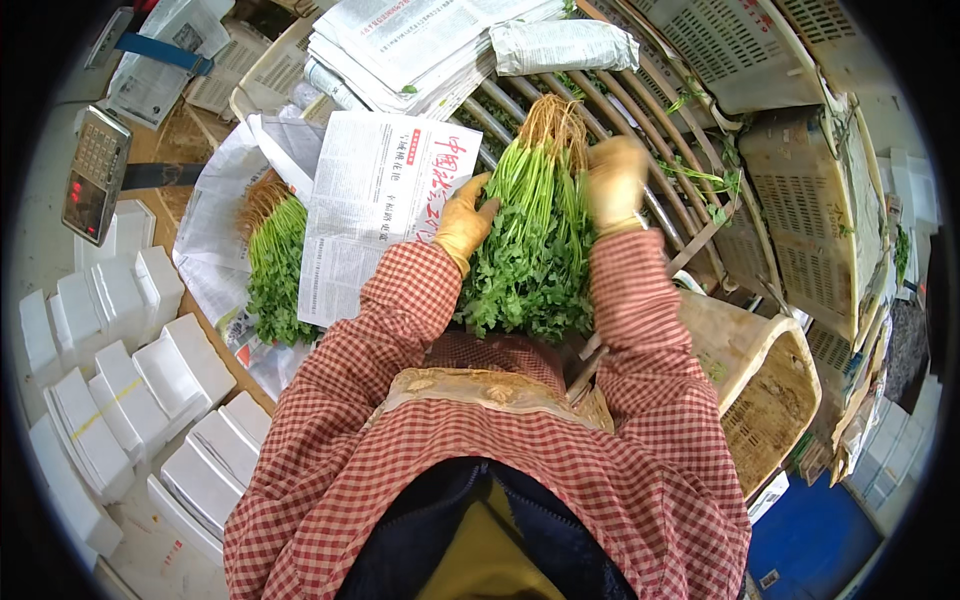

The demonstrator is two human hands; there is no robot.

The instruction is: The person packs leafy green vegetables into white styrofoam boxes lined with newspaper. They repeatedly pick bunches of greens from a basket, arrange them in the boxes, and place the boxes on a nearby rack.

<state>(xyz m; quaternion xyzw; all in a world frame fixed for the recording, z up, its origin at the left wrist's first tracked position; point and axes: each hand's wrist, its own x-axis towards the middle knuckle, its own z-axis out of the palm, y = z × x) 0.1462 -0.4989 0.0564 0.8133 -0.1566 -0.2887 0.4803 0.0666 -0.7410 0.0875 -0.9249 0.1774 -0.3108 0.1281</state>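
A large bunch of coriander (534,225) lies before me on a rack of metal bars, its brown roots pointing away and its leaves towards my body. My left hand (463,223), in a yellowish glove, curls around the left side of the bunch. Blurred by motion, my gloved right hand (619,184) is beside the stems and roots on the right; its fingers cannot be made out. A folded newspaper sheet (367,217) extends left from under my left hand. Farther left, a second coriander bunch (279,262) rests on a paper-covered scale area, partly hidden by that sheet.
Stacked newspapers (405,49) and a paper-wrapped roll (566,46) lie at the back. The metal bars (660,161) slope beneath scattered leaves. A digital scale display (96,176) and white foam boxes (161,375) stand left. Plastic crates (799,210) line the right; another crate (750,352) is tipped near my right elbow.
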